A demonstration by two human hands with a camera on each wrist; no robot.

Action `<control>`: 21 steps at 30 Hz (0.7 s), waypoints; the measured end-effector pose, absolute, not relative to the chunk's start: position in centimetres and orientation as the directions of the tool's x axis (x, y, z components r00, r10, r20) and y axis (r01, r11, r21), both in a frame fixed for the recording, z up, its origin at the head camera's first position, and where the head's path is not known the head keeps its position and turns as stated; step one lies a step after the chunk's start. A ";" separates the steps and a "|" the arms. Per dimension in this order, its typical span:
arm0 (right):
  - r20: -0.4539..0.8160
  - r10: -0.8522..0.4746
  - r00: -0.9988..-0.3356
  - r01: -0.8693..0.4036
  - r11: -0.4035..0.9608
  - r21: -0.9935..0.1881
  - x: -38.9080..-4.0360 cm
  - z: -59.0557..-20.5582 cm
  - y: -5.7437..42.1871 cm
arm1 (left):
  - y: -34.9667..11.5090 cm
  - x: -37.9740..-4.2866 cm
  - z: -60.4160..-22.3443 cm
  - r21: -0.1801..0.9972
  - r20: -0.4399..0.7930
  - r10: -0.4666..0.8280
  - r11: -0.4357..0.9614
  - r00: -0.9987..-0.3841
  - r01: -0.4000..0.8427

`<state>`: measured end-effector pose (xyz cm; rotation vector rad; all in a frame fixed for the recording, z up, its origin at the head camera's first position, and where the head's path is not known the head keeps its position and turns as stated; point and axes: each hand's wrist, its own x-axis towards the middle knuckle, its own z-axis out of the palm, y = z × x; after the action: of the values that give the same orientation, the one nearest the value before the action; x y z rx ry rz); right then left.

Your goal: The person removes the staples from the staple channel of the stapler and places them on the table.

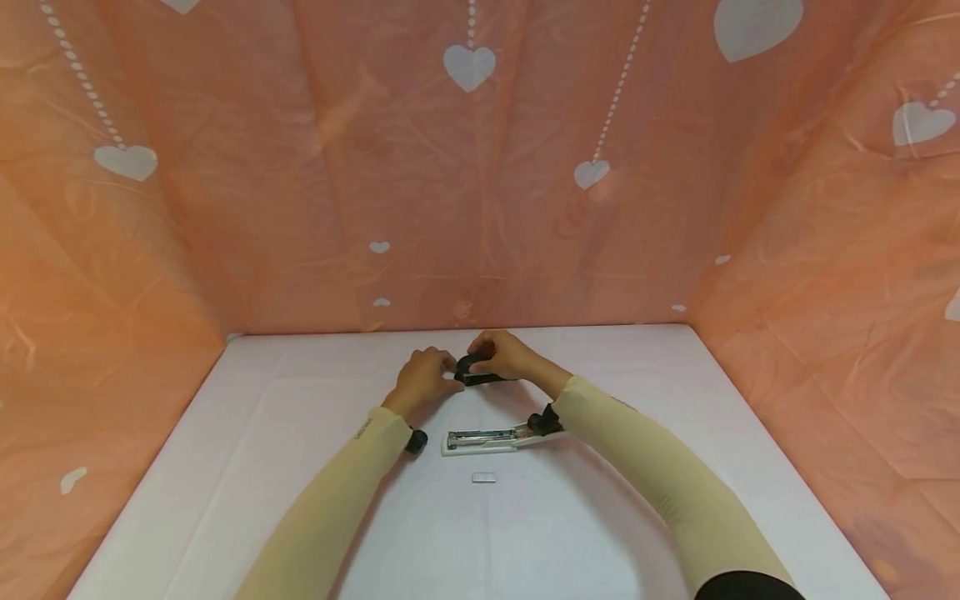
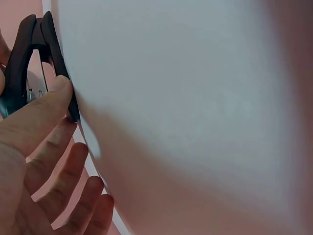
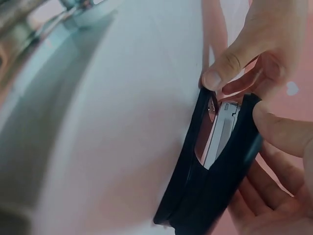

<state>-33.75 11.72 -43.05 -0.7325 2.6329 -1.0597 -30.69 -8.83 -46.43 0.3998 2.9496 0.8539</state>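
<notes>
Both hands are on a black stapler [image 1: 468, 367] near the far edge of the table. My left hand [image 1: 422, 382] pinches the front end of its base, the thumb [image 2: 57, 95] on top. From the other side, my right hand [image 1: 510, 354] grips the stapler's upper arm, its thumb [image 3: 286, 132] at the tip. In the right wrist view, a gap between arm and base shows the metal staple channel [image 3: 222, 129]. Closer to me lies a second stapler [image 1: 480, 443] with a white base and bare metal channel, its rear end partly hidden by the right wrist camera.
A short strip of staples [image 1: 483, 477] lies in front of the white-based stapler. The table [image 1: 315, 433] has a white cover. Orange sheets with pale hearts [image 1: 480, 208] rise along its back and both sides.
</notes>
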 end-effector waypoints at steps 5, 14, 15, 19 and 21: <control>-0.043 -0.519 -0.853 -0.352 0.635 -0.688 -34.1 -43.4 11.7 | -8.8 -30.6 -46.4 0.539 0.042 0.247 0.811 -0.968 0.230; -0.117 -0.499 -0.859 -0.302 0.677 -0.671 -34.4 -43.2 11.7 | -8.7 -30.8 -46.2 0.568 0.056 0.249 0.789 -0.967 0.236; -0.123 -0.498 -0.858 -0.299 0.681 -0.668 -34.4 -43.3 11.7 | -8.7 -30.8 -46.1 0.572 0.052 0.249 0.786 -0.967 0.233; -0.137 -0.492 -0.860 -0.290 0.691 -0.662 -34.5 -43.4 11.7 | -8.7 -30.9 -46.1 0.586 0.025 0.242 0.782 -0.970 0.211; -0.140 -0.489 -0.861 -0.286 0.692 -0.663 -34.5 -43.5 11.7 | -8.8 -31.0 -46.1 0.588 0.014 0.231 0.785 -0.973 0.195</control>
<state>-34.53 11.70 -43.51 -0.6124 2.5979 -0.9437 -30.96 -8.77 -46.10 0.3480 2.9121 0.9498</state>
